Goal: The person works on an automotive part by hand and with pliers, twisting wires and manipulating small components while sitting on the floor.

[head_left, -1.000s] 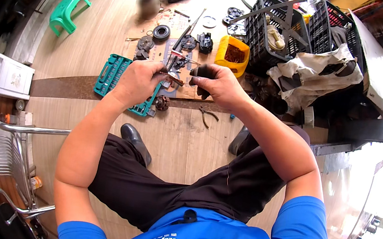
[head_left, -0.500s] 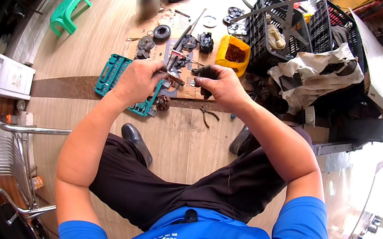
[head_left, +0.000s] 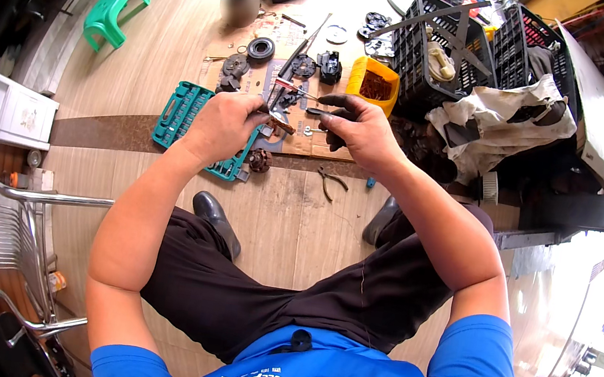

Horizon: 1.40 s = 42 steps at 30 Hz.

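Note:
My left hand [head_left: 225,126] is closed, pinching a small brownish metal part [head_left: 281,123] between thumb and fingertips. Opposite it, my right hand [head_left: 365,130] has blackened fingertips and grips a small dark piece [head_left: 315,112] whose kind I cannot make out. A gap separates the two hands. Just beyond them, a screwdriver with a reddish handle [head_left: 284,84] points toward my right fingers; I cannot tell whether it touches them. Below my left hand lies an open teal tool case [head_left: 181,113] with sockets, partly hidden by that hand.
Cardboard [head_left: 320,145] on the floor carries a black ring-shaped part [head_left: 261,50] and several dark machine parts. A yellow container [head_left: 373,85] with rusty-coloured contents stands near black crates [head_left: 442,51]. Pliers [head_left: 331,184] lie nearer me. A green stool [head_left: 117,14] and metal-framed chair [head_left: 41,198] are left.
My right hand has shifted slightly right, and its thumb and index finger are farther apart, showing more of the dark piece. My left hand stays almost still with the metal part.

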Each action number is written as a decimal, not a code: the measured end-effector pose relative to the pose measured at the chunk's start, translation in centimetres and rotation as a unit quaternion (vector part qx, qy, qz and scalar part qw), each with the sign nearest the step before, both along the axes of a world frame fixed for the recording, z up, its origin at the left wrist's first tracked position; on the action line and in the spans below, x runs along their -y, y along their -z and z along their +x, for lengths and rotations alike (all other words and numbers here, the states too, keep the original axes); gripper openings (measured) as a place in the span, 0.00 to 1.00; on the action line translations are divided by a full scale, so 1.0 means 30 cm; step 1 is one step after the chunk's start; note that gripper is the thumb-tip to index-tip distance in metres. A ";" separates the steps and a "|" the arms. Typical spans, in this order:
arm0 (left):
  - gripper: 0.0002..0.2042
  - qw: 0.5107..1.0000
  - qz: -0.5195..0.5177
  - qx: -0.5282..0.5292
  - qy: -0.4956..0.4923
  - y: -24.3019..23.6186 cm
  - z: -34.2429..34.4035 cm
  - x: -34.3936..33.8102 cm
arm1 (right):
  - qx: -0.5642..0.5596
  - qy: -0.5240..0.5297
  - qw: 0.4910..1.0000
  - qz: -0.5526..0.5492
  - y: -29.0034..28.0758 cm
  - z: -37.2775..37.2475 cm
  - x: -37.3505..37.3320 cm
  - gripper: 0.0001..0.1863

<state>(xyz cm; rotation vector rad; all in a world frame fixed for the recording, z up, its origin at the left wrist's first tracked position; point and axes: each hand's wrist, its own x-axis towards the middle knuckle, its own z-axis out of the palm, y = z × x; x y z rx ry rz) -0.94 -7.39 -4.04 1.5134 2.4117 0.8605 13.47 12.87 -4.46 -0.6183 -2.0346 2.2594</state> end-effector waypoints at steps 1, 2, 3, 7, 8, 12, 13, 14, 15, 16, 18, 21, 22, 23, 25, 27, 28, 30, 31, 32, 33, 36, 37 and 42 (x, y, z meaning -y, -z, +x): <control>0.07 1.000 -0.001 0.001 0.000 0.000 0.000 0.000 | -0.002 0.001 1.000 -0.001 0.000 0.000 -0.002 0.11; 0.07 1.000 -0.001 0.000 0.001 -0.001 0.001 0.000 | -0.004 0.001 1.000 -0.002 0.002 0.001 -0.003 0.11; 0.07 1.000 -0.001 0.000 0.002 -0.004 0.002 -0.001 | -0.006 0.002 1.000 -0.003 0.002 0.001 -0.004 0.10; 0.07 1.000 -0.008 -0.010 0.001 0.000 0.001 0.001 | -0.012 0.004 1.000 0.007 -0.002 0.002 -0.003 0.08; 0.07 1.000 -0.010 -0.010 -0.001 0.000 0.002 0.001 | -0.014 0.005 1.000 0.010 -0.005 0.002 -0.001 0.07; 0.07 1.000 -0.010 -0.009 -0.002 -0.002 0.005 -0.003 | -0.013 -0.008 1.000 0.008 -0.002 0.000 -0.007 0.08; 0.07 1.000 -0.009 -0.009 0.000 -0.003 0.006 -0.003 | -0.010 -0.008 1.000 0.004 -0.002 0.000 -0.006 0.09; 0.07 1.000 -0.009 -0.006 -0.001 -0.006 0.007 -0.003 | -0.007 -0.008 1.000 -0.001 -0.002 -0.001 -0.002 0.10; 0.07 1.000 -0.008 -0.004 0.000 -0.009 0.008 -0.003 | -0.004 -0.008 1.000 -0.005 -0.003 -0.001 0.000 0.12; 0.07 1.000 -0.008 -0.002 0.000 -0.010 0.009 -0.004 | -0.004 -0.009 1.000 0.005 0.001 0.000 -0.002 0.12; 0.06 1.000 -0.008 -0.004 0.001 -0.009 0.009 -0.005 | -0.004 -0.013 1.000 0.025 0.007 0.001 -0.004 0.14; 0.06 1.000 -0.010 -0.005 0.001 -0.009 0.008 -0.004 | -0.011 -0.006 1.000 0.016 -0.007 0.006 0.003 0.14; 0.06 1.000 -0.010 -0.005 0.000 -0.009 0.009 -0.004 | -0.011 -0.007 1.000 0.017 -0.007 0.006 0.003 0.14; 0.06 1.000 -0.010 -0.005 0.000 -0.008 0.009 -0.003 | -0.011 -0.008 1.000 0.018 -0.006 0.007 0.002 0.14; 0.06 1.000 -0.009 -0.005 0.000 -0.006 0.008 -0.002 | -0.008 -0.011 1.000 0.014 -0.007 0.008 0.001 0.14; 0.06 1.000 -0.009 -0.004 0.000 -0.007 0.010 -0.004 | -0.004 -0.013 1.000 0.004 -0.009 0.008 0.000 0.14; 0.06 1.000 -0.010 -0.004 0.000 -0.007 0.011 -0.004 | -0.008 -0.015 1.000 0.005 -0.005 0.008 -0.002 0.13; 0.06 1.000 -0.013 -0.003 0.000 -0.005 0.009 -0.004 | -0.015 -0.019 1.000 0.007 0.003 0.006 -0.006 0.12; 0.06 1.000 -0.015 -0.003 0.001 -0.005 0.009 -0.004 | -0.012 -0.012 1.000 0.007 0.001 0.006 -0.004 0.12; 0.06 1.000 -0.015 -0.003 0.001 -0.005 0.010 -0.004 | -0.010 -0.006 1.000 0.008 -0.004 0.007 0.000 0.11; 0.06 1.000 -0.016 -0.003 0.000 -0.006 0.010 -0.004 | -0.007 0.000 1.000 0.008 -0.008 0.007 0.003 0.10; 0.06 1.000 -0.017 -0.004 0.000 -0.006 0.012 -0.004 | -0.015 -0.002 1.000 0.017 -0.010 0.008 0.003 0.09; 0.06 1.000 -0.017 -0.004 0.000 -0.005 0.012 -0.004 | -0.014 -0.004 1.000 0.020 -0.010 0.007 0.003 0.09; 0.06 1.000 -0.019 -0.001 -0.001 -0.006 0.012 -0.005 | -0.015 -0.015 0.999 0.035 -0.001 0.005 -0.002 0.09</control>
